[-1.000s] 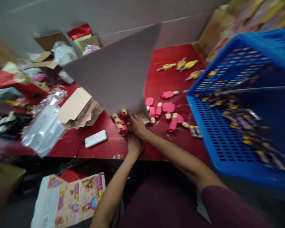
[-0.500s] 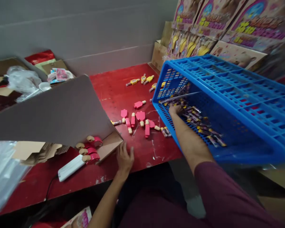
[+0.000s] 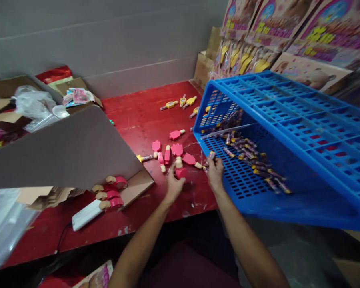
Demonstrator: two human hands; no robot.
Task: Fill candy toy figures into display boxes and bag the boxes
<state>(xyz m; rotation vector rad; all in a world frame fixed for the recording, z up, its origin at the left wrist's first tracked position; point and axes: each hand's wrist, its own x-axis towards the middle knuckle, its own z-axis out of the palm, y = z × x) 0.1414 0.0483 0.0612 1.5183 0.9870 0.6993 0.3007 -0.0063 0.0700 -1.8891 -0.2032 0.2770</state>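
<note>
My left hand [image 3: 175, 185] is closed around a pink plastic piece [image 3: 181, 173] with a tan stub end, just above the red table. Other pink pieces with tan ends [image 3: 189, 159] lie scattered around it. My right hand [image 3: 216, 173] is at the lower front edge of the blue plastic crate [image 3: 276, 108], with a small purple-and-yellow tube [image 3: 212, 155] pinched at its fingertips. Another tube shows just below those fingers; whether it is held too I cannot tell. Inside the crate, which lies on its side, are many similar tubes [image 3: 248, 151].
An open cardboard box [image 3: 63, 148] stands at left, with several red pieces with tan ends [image 3: 112, 194] at its lower corner. A white corded device [image 3: 88, 215] lies in front. Yellow pieces [image 3: 189, 102] lie at the back. Packaged toys [image 3: 243, 56] stand behind the crate.
My right hand has come out of the crate with a tube. My left hand has moved right from beside the box's corner and taken hold of a pink piece.
</note>
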